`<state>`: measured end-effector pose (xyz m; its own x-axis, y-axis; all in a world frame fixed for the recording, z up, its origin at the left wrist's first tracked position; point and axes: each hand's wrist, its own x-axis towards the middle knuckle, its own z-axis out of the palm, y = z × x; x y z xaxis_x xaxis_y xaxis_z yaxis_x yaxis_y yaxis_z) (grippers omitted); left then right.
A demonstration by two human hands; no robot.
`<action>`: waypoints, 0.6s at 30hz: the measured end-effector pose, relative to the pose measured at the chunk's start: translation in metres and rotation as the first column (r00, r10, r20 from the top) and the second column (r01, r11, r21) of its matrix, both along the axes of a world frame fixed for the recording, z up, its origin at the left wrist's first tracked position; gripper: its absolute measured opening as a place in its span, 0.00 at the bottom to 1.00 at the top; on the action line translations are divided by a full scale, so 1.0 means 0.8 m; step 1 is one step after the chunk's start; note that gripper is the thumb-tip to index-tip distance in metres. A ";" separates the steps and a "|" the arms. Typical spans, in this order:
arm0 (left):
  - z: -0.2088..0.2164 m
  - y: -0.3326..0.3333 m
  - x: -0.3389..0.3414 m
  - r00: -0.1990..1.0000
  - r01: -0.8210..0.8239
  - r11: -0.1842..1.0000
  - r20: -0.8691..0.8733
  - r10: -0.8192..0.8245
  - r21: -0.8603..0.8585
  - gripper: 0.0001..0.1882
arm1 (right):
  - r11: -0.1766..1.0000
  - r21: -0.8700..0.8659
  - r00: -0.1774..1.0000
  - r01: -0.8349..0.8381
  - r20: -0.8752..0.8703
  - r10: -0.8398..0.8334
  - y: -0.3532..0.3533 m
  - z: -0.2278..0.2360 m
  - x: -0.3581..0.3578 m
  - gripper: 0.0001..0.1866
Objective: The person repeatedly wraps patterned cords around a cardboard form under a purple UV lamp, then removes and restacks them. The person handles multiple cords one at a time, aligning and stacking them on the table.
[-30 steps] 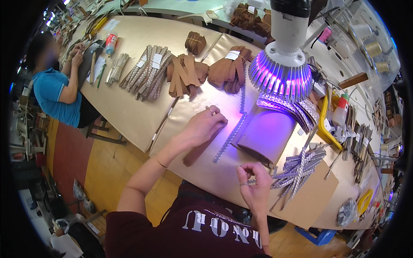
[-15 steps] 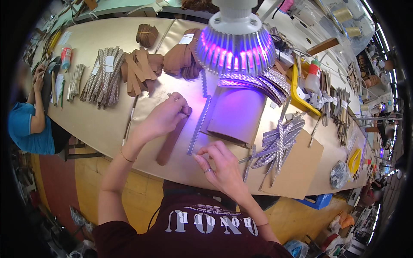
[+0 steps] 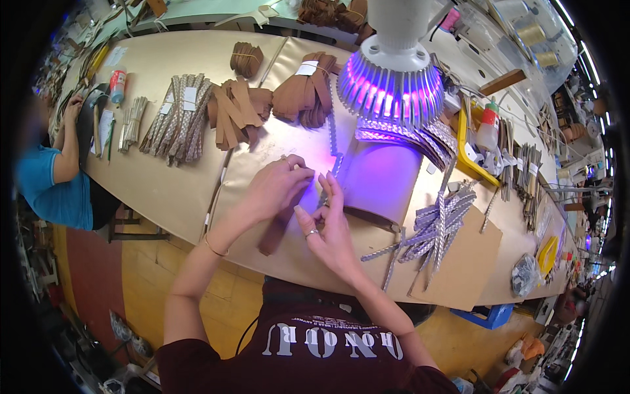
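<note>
My left hand [image 3: 279, 187] is closed at the far end of a flat brown strip [image 3: 279, 230], which runs toward the table's near edge. Close beside it is my right hand [image 3: 331, 240], its thumb apart from its stretched fingers. A narrow braided strip [image 3: 337, 164] lies on the table just beyond the right fingertips. Part of that strip is hidden behind the fingers. To the right of my hands a curved tan board [image 3: 384, 177] rests under a lamp [image 3: 392, 82] glowing purple.
Brown strip bundles [image 3: 303, 95] and braided bundles [image 3: 177, 121] lie at the back. Loose braided strips [image 3: 440, 223] overlap a cardboard sheet [image 3: 466, 262] on the right. Beyond are a yellow tray [image 3: 467, 154] and a glue bottle [image 3: 487, 128]. A person in blue [image 3: 56, 184] sits at far left.
My right hand has moved away from me, from the braided strip's near end up beside my left hand. The left hand stays at the brown strip's far end. The whole view has shifted slightly.
</note>
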<state>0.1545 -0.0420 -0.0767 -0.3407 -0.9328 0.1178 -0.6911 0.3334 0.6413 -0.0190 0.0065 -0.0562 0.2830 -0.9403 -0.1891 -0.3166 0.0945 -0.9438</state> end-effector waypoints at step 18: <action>0.035 0.075 0.043 0.993 -0.077 0.997 -0.085 0.080 0.031 0.10 | 0.991 -0.025 0.985 -0.129 0.111 0.131 -0.019 -0.017 0.008 0.46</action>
